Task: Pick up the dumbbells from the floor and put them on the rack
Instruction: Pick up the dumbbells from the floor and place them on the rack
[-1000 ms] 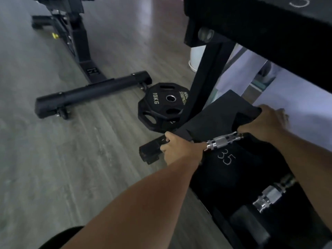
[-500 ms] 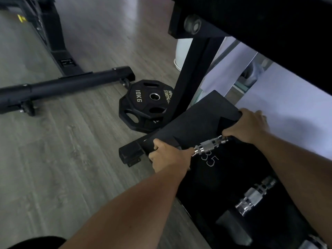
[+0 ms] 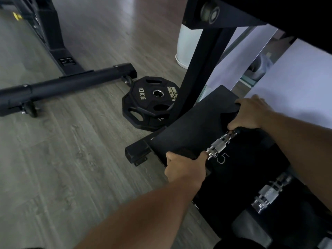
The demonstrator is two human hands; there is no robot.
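A dumbbell [image 3: 220, 141] is being set onto the lowest shelf of the rack [image 3: 201, 69], so the placing step is judged to be in hand, near its end. The left hand [image 3: 185, 168] is curled round the near head of the dumbbell, fingers [image 3: 201, 158] being pressed just beside the near end of the knurled chrome handle. The right hand [image 3: 249, 114] is clamped over the far head, fingers wrapped down to the far end of the handle. Both hands are being kept clenched on the dumbbell; neither is released. The handle is lying on a slant between the two sets of fingers, w/ a white "35" marking just below the left fingers.

Next move, as judged: the weight is to be eased down until it is being carried fully by the shelf, then both grips are to be let go w/o pinching fingers under the heads. A second dumbbell [image 3: 269, 194] is already sitting on the shelf nearer the camera than the left fingers, so room is tight.

Hard to make out: the shelf area is very dark, and whether the heads are already resting on it or are being held just above cannot be told; probably touching. The first digit of the marking is partly covered by the handle. A 10 kg weight plate [image 3: 150, 103] is lying on the floor [image 3: 71, 168], beyond the left fingers. No other dumbbells on the floor are being shown.
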